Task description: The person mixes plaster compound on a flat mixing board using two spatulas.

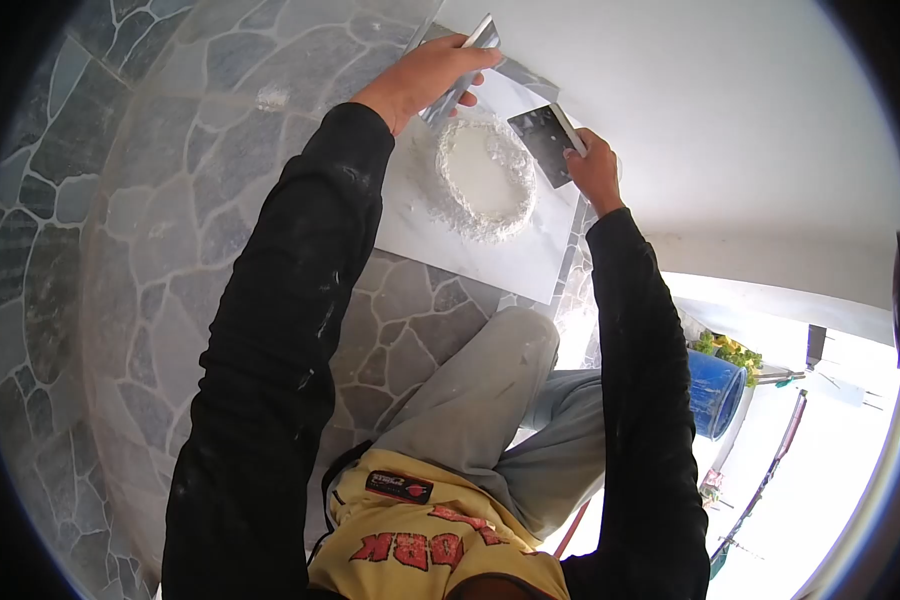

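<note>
Stone-patterned paving carries a white board beside a pale wall. On the board lies a ring of white plaster, hollow in the middle. The left hand is clamped on a metal trowel at the ring's far edge. The right hand grips a dark flat blade just beside the ring. Mixing seems to be the step in hand. Gathering the ring inward would call for both blades closing toward each other.

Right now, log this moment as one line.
left hand: grips putty knife | right hand: grips flat scraper | plaster ring: between both tools, on white board | board: on stone-pattern floor
</note>
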Available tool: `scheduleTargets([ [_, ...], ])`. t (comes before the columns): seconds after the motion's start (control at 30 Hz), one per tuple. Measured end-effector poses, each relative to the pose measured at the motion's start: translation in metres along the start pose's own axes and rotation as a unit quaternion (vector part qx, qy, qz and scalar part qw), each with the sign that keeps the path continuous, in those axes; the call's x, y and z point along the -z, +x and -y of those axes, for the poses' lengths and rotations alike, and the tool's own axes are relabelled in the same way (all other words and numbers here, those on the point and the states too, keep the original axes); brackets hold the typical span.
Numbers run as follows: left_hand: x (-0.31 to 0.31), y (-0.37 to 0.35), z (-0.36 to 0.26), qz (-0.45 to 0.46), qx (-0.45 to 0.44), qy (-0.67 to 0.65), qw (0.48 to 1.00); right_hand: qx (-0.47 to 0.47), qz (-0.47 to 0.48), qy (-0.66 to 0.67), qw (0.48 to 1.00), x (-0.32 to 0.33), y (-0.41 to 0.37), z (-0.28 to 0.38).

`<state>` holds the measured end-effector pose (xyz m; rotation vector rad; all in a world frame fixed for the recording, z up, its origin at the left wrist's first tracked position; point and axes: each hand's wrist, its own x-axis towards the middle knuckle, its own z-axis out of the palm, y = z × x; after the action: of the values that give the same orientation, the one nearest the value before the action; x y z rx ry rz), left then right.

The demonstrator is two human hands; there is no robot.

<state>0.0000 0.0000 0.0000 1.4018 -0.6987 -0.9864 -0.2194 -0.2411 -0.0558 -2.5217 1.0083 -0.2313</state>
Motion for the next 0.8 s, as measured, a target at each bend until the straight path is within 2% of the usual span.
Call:
scheduleTargets([
  [0.1, -0.006, 0.001, 0.003, -0.008, -0.009, -0.02, 1.0, -0.003, -0.022, -0.003, 1.0, 0.011, 0.02, -0.017],
  [0.23, 0.001, -0.003, -0.001, -0.012, -0.036, -0.077, 0.996, -0.015, -0.035, 0.003, 0.999, -0.012, 0.059, -0.039],
  [0.37, 0.001, -0.002, -0.001, -0.019, -0.043, -0.118, 0.992, -0.007, -0.002, -0.058, 0.998, -0.029, 0.095, -0.042],
  [0.57, 0.001, -0.006, -0.003, -0.025, -0.048, -0.118, 0.992, 0.076, 0.035, -0.059, 0.995, -0.056, 0.133, -0.017],
  [0.63, 0.001, -0.004, -0.003, -0.023, -0.045, -0.124, 0.991, 0.071, 0.063, -0.066, 0.993, -0.06, 0.134, 0.002],
  [0.7, 0.002, -0.004, -0.002, -0.02, -0.046, -0.13, 0.99, 0.111, 0.093, -0.073, 0.987, -0.065, 0.132, 0.011],
  [0.8, 0.002, -0.006, -0.002, -0.019, -0.052, -0.14, 0.989, 0.126, 0.101, -0.077, 0.984, -0.06, 0.123, 0.02],
])
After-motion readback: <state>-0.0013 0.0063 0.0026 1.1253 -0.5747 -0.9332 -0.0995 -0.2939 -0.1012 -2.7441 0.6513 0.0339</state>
